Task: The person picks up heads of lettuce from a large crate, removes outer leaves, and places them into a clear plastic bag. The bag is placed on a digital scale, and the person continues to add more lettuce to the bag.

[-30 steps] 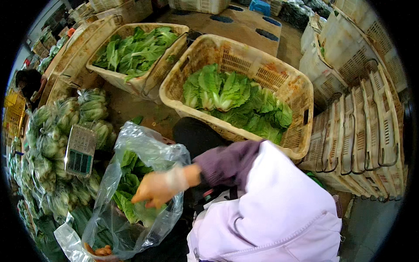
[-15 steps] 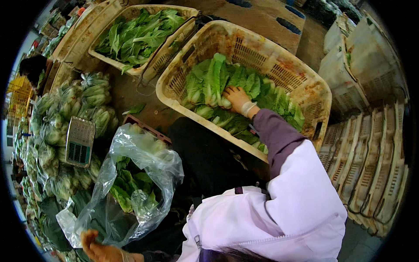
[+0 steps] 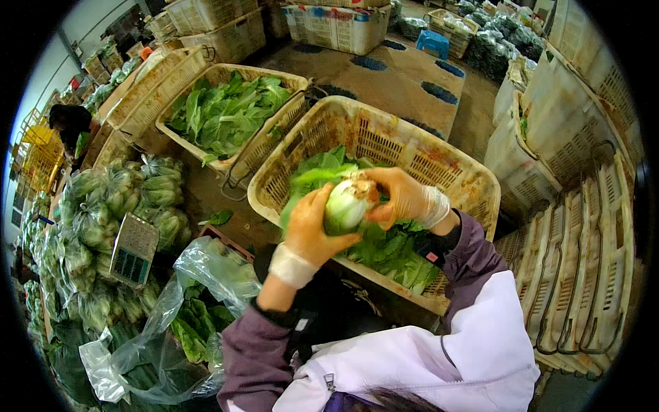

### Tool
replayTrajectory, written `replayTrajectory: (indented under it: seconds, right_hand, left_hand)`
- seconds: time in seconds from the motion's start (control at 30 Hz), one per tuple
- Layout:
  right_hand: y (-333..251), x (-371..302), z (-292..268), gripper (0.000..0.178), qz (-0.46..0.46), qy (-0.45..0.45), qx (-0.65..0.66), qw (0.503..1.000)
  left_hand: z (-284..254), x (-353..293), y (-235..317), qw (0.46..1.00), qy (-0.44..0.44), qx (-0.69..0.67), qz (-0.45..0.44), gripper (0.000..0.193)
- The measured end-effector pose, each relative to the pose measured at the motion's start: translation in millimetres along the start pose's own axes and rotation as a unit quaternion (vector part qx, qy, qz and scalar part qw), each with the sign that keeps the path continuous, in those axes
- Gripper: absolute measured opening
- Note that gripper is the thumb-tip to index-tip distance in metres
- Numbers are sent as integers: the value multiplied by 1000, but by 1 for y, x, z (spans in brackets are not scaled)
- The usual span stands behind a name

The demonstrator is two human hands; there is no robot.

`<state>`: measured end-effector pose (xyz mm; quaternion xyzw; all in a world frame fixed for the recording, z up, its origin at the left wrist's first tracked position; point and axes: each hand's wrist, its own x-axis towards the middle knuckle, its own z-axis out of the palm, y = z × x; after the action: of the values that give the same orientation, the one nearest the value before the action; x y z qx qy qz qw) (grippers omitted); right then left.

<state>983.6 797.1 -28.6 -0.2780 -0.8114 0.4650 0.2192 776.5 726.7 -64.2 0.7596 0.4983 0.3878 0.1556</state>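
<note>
Currently both hands, left hand [image 3: 312, 230] and right hand [image 3: 401, 199], cup one lettuce head [image 3: 343, 206] at frame centre, over the basket [image 3: 473, 185]. Risk: loose outer leaves tear or drop, since the fingers only grip the stem end.

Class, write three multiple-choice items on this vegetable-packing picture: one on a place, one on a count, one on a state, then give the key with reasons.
1. Where is the pale green head of leafy vegetable?
A. Inside the clear plastic bag
B. Held above the nearer tan plastic crate
C. On the grey scale

2. How many hands grip it?
A. None
B. One
C. Two

3. What state is the clear plastic bag in?
A. Open, with greens inside
B. Tied shut
C. Folded flat

Key: 1 B, it is held over the nearer tan plastic crate. 2 C, the left hand and right hand both clasp it. 3 A, its mouth gapes and leaves show inside.
</note>
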Motion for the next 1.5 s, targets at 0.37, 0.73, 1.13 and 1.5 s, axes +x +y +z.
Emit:
replayTrajectory:
  seconds: [0.37,0.73,1.13,1.5]
  right_hand:
    - [-16,-17,26,39,11,181,-307,934]
    - [-41,-13,-16,11,-38,-147,-109,982]
    - [0,-11,15,43,88,-144,135,976]
    - [-37,122,-37,23,-163,-245,15,956]
  left_hand:
    - [17,12,17,997,21,-4,-71,63]
    - [-29,14,-22,730,-418,-504,-195,87]
    - [-17,-5,-39,727,-419,-501,-213,78]
    - [-43,-50,-59,803,-197,-424,-371,55]
